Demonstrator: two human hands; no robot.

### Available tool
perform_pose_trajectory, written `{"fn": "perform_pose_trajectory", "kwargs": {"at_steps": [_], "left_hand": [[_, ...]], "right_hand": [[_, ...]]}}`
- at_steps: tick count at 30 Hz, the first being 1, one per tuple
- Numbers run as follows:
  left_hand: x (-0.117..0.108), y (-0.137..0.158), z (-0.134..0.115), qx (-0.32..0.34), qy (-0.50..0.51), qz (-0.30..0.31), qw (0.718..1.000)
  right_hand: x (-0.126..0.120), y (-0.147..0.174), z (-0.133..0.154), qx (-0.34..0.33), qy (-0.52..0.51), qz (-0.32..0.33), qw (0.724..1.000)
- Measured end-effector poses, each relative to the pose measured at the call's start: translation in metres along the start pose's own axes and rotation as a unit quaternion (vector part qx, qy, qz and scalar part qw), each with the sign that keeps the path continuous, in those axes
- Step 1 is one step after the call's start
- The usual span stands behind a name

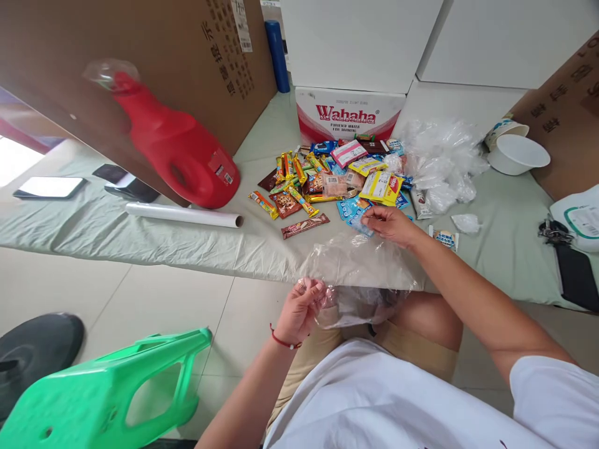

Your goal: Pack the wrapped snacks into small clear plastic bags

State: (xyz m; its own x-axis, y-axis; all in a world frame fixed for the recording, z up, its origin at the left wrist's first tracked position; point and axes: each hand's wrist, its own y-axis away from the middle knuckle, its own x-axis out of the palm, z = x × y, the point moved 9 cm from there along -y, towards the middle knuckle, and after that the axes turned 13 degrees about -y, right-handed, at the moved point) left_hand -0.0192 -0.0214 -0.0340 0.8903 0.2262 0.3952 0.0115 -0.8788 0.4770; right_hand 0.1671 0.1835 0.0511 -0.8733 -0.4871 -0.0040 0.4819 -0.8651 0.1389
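Observation:
A clear plastic bag [360,265] stretches between my hands, over the table's front edge and above my lap. My left hand [304,302], with a red cord on its wrist, pinches the bag's left side. Farther up and to the right, the closed fingers of my right hand [386,224] grip the bag's upper edge, just over some blue snack packets [350,209]. Behind them spreads a pile of wrapped snacks, with a yellow packet [381,187], a pink packet [349,153] and yellow bars [299,199]. A brown wafer bar [305,226] lies at the pile's near side.
A red jug [187,156] and a white roll [185,214] are on the left. Bunched clear bags [440,162] sit right of the snacks, near a white bowl [519,154]. The Wahaha box [350,115] stands behind. A green stool [88,399] is below left.

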Motion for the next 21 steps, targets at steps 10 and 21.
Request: {"fn": "perform_pose_trajectory", "kwargs": {"at_steps": [10, 21], "left_hand": [[-0.064, 0.041, 0.016, 0.083, -0.221, -0.279, 0.931], [0.094, -0.005, -0.119, 0.435, -0.638, -0.018, 0.635]], "right_hand": [[0.052, -0.082, 0.020, -0.163, 0.262, 0.176, 0.935], [0.141, -0.123, 0.047, -0.282, 0.492, 0.387, 0.727]]}}
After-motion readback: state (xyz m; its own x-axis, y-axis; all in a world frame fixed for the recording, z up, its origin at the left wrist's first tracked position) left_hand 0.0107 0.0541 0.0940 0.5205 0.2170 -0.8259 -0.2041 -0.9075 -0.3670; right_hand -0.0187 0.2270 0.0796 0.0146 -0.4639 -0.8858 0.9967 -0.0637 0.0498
